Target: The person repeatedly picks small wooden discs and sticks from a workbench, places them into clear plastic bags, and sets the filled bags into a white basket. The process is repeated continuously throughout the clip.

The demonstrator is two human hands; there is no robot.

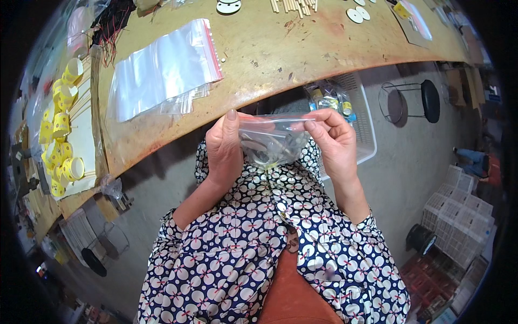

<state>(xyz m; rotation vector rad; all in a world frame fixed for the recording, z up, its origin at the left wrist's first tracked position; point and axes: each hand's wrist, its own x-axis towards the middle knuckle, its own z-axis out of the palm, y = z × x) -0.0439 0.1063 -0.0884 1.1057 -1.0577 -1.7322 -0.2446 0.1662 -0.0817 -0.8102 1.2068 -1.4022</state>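
Note:
A clear zip-lock plastic bag (pixel 269 141) with a red strip along its top hangs between my two hands, in front of the table edge. My left hand (pixel 226 146) pinches its top left corner, thumb upward. At the top right corner, my right hand (pixel 336 139) grips the strip between thumb and fingers. Inside the bag lie a pale disc and other small parts, blurred by the plastic. On the table in front of me is a stack of flat, clear zip-lock bags (pixel 162 69) with red strips.
Wooden dowels (pixel 295 6), pale discs (pixel 355 15) and black-and-red wires (pixel 111 28) lie on the wooden table (pixel 259 52). Yellow patterned paper cups (pixel 61 123) crowd its left side. Below the edge stands a white plastic basket (pixel 366 133) holding packed bags. A round stool (pixel 430 101) is farther right.

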